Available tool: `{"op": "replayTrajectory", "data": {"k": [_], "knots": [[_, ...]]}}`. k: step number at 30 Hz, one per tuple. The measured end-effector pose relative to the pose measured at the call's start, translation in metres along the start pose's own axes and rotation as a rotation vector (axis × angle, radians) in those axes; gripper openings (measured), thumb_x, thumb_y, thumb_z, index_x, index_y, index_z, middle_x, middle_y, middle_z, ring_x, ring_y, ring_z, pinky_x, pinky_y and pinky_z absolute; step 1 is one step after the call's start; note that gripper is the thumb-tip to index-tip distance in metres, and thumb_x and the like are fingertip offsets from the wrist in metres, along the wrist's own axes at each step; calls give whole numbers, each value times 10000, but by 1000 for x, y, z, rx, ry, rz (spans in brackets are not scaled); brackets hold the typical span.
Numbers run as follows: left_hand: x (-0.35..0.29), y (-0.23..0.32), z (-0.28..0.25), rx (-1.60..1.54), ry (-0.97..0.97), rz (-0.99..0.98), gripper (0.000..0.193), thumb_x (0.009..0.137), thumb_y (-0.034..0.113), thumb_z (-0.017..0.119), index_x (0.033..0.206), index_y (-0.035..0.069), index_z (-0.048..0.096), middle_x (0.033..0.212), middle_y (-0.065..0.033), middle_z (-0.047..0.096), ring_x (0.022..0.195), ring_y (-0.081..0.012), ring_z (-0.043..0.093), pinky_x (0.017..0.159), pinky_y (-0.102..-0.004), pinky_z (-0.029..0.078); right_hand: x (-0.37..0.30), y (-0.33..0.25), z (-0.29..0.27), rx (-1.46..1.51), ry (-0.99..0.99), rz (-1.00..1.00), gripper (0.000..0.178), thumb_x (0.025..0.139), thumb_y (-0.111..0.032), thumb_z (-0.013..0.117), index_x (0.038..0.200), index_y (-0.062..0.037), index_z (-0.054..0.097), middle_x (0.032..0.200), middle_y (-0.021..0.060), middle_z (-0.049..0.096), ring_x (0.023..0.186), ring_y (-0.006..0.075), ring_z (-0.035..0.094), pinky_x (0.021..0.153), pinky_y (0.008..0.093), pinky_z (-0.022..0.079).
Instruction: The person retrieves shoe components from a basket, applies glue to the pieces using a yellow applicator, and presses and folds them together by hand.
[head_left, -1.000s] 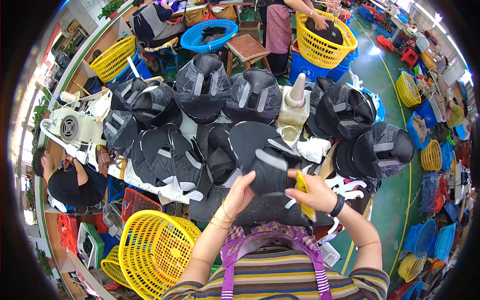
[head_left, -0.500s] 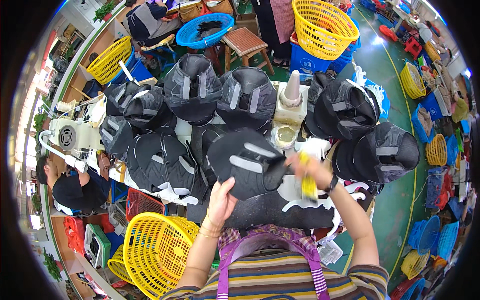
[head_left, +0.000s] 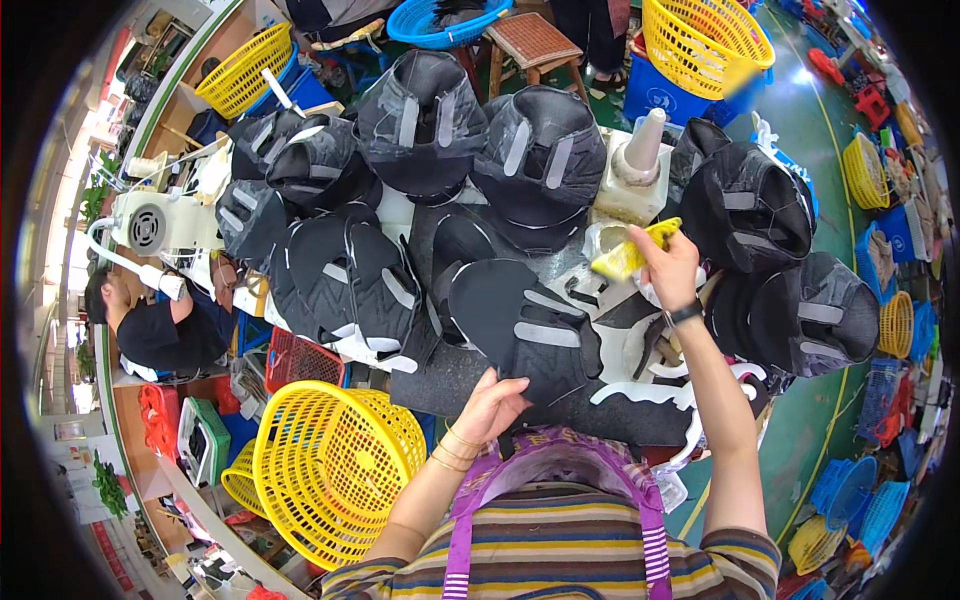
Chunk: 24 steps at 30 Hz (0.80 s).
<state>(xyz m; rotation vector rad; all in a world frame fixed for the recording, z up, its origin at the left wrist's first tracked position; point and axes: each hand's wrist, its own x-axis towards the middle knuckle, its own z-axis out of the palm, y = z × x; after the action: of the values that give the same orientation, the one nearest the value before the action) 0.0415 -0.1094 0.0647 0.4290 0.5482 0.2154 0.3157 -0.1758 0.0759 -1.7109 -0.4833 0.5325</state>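
Note:
A black shoe upper (head_left: 500, 310) with two light grey strips lies on the dark bench mat before me. My left hand (head_left: 492, 402) is closed at its near edge, thumb stretched along it and fingertips partly hidden. Up and to the right, my right hand (head_left: 668, 268) grips a flat yellow tool, apparently a brush (head_left: 632, 254), over a whitish cup (head_left: 603, 238). The tool's lower end cannot be made out. Behind the cup stands a pale cone-topped container (head_left: 640, 165). White curved strips (head_left: 650, 393) lie beside the upper on its right.
More black uppers (head_left: 418, 130) crowd the far side and left of the bench, with others (head_left: 815, 315) stacked at the right. A yellow basket (head_left: 335, 470) stands at my left, near a white lamp (head_left: 160, 282). A seated person (head_left: 160, 325) is beyond.
The upper has come down from my raised left hand onto the mat. My right hand has moved the yellow tool away from the upper, up over the cup. The whole view has shifted.

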Motion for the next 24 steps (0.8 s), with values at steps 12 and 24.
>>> {"op": "replayTrajectory", "data": {"k": [12, 24], "knots": [[-22, -6, 23, 422, -63, 82, 488, 850, 11, 479, 1305, 13, 305, 1256, -42, 427, 1156, -150, 388, 1003, -289, 271, -94, -73, 30, -19, -227, -349, 212, 702, -149, 737, 748, -22, 574, 657, 56, 612, 495, 100, 584, 445, 218, 448], [-30, 19, 35, 509, -126, 195, 485, 837, 2, 506, 1289, -1, 331, 1256, -62, 426, 1158, -144, 380, 1003, -288, 268, -94, -108, -8, -142, -451, -546, 179, 650, -67, 693, 741, -43, 541, 721, 58, 605, 614, 150, 599, 569, 243, 469]]}}
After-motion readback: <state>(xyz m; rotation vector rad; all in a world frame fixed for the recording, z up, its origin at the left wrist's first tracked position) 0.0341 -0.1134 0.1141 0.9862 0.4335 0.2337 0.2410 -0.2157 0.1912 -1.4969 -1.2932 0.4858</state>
